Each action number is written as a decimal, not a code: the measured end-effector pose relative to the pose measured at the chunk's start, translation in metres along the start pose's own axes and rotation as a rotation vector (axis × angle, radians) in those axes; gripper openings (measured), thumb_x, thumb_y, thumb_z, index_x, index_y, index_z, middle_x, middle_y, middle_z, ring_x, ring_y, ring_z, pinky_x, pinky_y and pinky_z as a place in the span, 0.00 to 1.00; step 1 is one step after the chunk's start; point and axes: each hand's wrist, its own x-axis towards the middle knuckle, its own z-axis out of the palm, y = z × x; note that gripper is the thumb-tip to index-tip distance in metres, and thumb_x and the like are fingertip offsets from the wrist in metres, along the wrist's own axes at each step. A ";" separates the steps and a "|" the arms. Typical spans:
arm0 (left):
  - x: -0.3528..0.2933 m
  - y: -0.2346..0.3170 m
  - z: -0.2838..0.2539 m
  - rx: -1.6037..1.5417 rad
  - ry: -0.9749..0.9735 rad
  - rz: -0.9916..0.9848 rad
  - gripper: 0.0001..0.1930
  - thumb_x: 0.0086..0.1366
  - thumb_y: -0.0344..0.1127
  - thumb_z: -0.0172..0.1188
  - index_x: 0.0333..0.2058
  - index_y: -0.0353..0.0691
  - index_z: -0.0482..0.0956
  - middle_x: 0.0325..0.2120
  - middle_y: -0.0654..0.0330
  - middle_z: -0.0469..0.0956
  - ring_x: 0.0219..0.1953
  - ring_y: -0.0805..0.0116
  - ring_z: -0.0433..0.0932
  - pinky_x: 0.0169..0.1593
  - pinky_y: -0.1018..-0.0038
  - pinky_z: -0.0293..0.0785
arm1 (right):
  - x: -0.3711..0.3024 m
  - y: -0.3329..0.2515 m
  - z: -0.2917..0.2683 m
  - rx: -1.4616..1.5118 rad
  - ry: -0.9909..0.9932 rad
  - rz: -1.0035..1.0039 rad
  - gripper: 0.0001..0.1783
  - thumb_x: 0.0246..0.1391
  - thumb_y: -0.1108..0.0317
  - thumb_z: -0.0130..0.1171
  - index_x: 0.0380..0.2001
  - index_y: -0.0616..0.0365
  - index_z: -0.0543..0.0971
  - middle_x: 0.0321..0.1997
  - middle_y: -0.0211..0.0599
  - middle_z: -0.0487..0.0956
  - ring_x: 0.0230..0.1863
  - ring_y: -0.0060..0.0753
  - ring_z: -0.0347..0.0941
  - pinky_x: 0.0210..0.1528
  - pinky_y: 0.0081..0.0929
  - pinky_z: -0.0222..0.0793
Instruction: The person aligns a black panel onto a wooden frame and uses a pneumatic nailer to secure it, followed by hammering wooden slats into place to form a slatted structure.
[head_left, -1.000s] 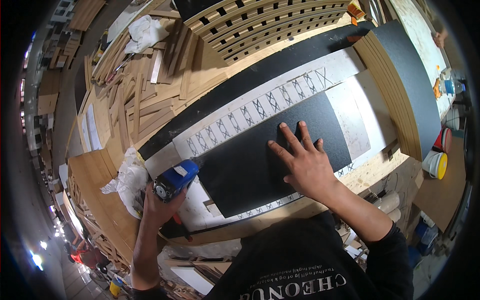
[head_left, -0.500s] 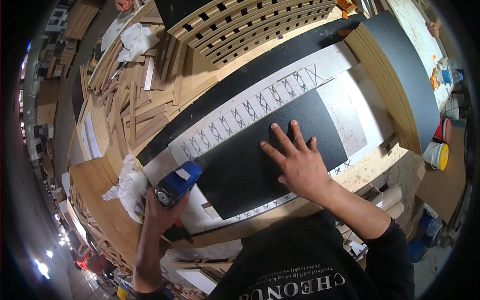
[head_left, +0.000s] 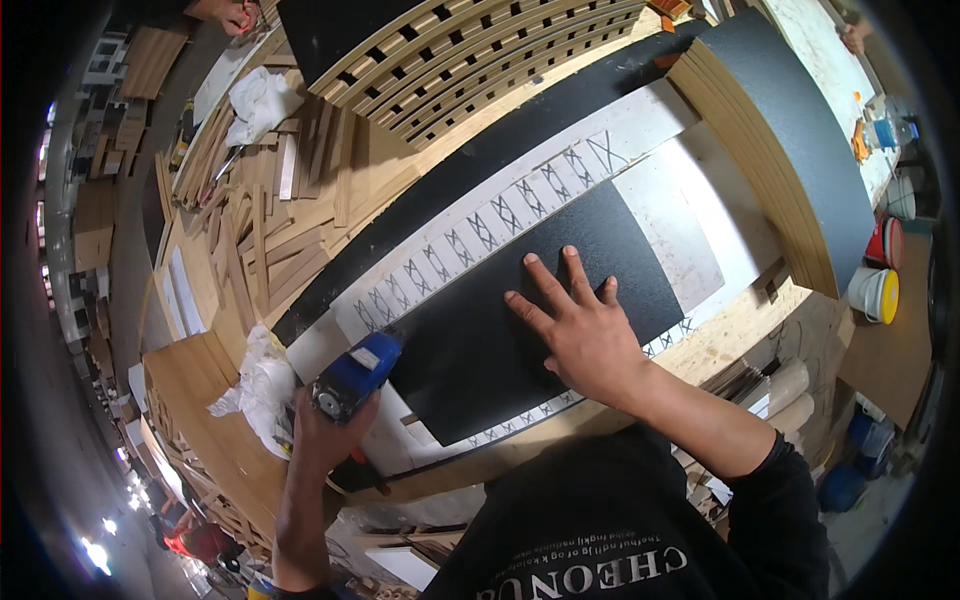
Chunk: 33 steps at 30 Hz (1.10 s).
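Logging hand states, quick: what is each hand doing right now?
Left hand: closed around a blue power tool.
Right hand: open, flat on the black panel.

Matt black panel [head_left: 520,300], white strip [head_left: 500,225] with black crisscross diamonds, blue tool [head_left: 352,375]

Light wooden workbench [head_left: 735,325], long black strip [head_left: 500,150] laid across it, white template board [head_left: 690,225] with pencilled crosses set beside the strip, black textured panel [head_left: 480,340] laid flat on the board, loose wooden offcuts [head_left: 270,230] scattered at the left, crumpled white rag [head_left: 262,385] at the near-left corner
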 end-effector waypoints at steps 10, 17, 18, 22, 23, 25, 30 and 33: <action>0.006 0.013 0.010 -0.047 0.041 -0.109 0.29 0.44 0.43 0.71 0.40 0.29 0.73 0.35 0.46 0.75 0.37 0.54 0.77 0.41 0.64 0.73 | -0.002 0.001 0.003 0.023 0.033 -0.009 0.43 0.41 0.58 0.65 0.62 0.42 0.59 0.70 0.45 0.44 0.69 0.61 0.38 0.55 0.64 0.58; 0.010 0.021 0.011 0.104 0.065 0.022 0.30 0.43 0.43 0.72 0.40 0.28 0.72 0.36 0.45 0.75 0.38 0.54 0.77 0.41 0.64 0.73 | -0.002 0.003 0.006 0.049 0.086 -0.009 0.41 0.42 0.59 0.64 0.62 0.43 0.60 0.69 0.45 0.45 0.68 0.61 0.39 0.54 0.65 0.59; 0.008 0.028 0.009 0.106 0.064 0.027 0.30 0.43 0.43 0.72 0.40 0.28 0.72 0.36 0.45 0.75 0.38 0.54 0.77 0.41 0.64 0.73 | -0.002 0.003 0.006 0.053 0.091 -0.013 0.41 0.42 0.60 0.64 0.61 0.43 0.61 0.69 0.46 0.46 0.68 0.61 0.40 0.54 0.65 0.59; 0.004 0.040 0.009 -0.073 0.021 -0.104 0.31 0.45 0.43 0.72 0.42 0.28 0.70 0.36 0.47 0.76 0.37 0.59 0.78 0.40 0.69 0.75 | -0.004 0.003 0.003 0.070 0.086 -0.017 0.38 0.44 0.62 0.61 0.61 0.44 0.62 0.69 0.47 0.46 0.68 0.62 0.41 0.54 0.65 0.59; 0.006 0.040 0.009 -0.053 0.004 -0.098 0.32 0.45 0.42 0.72 0.43 0.28 0.69 0.35 0.48 0.76 0.36 0.61 0.79 0.40 0.70 0.75 | -0.004 0.003 0.003 0.071 0.088 -0.017 0.38 0.44 0.62 0.61 0.61 0.44 0.62 0.69 0.47 0.46 0.68 0.62 0.41 0.54 0.65 0.59; 0.007 0.039 0.014 -0.055 0.027 -0.083 0.32 0.45 0.43 0.72 0.43 0.27 0.69 0.35 0.49 0.76 0.36 0.61 0.79 0.39 0.70 0.75 | -0.004 0.004 0.003 0.072 0.080 -0.020 0.37 0.46 0.63 0.59 0.61 0.45 0.62 0.69 0.47 0.46 0.68 0.63 0.41 0.53 0.65 0.59; 0.012 0.045 0.017 -0.054 0.026 -0.064 0.31 0.45 0.43 0.72 0.41 0.27 0.69 0.34 0.48 0.77 0.35 0.60 0.79 0.39 0.69 0.75 | -0.004 0.005 0.000 0.084 0.037 -0.036 0.30 0.53 0.65 0.48 0.61 0.48 0.62 0.69 0.48 0.46 0.68 0.64 0.42 0.54 0.68 0.57; 0.014 0.050 0.017 0.023 0.021 -0.122 0.31 0.45 0.44 0.72 0.40 0.27 0.69 0.33 0.47 0.77 0.35 0.59 0.79 0.39 0.68 0.75 | -0.005 0.004 0.000 0.084 0.054 -0.035 0.29 0.53 0.64 0.48 0.61 0.48 0.62 0.69 0.48 0.46 0.68 0.64 0.42 0.54 0.68 0.57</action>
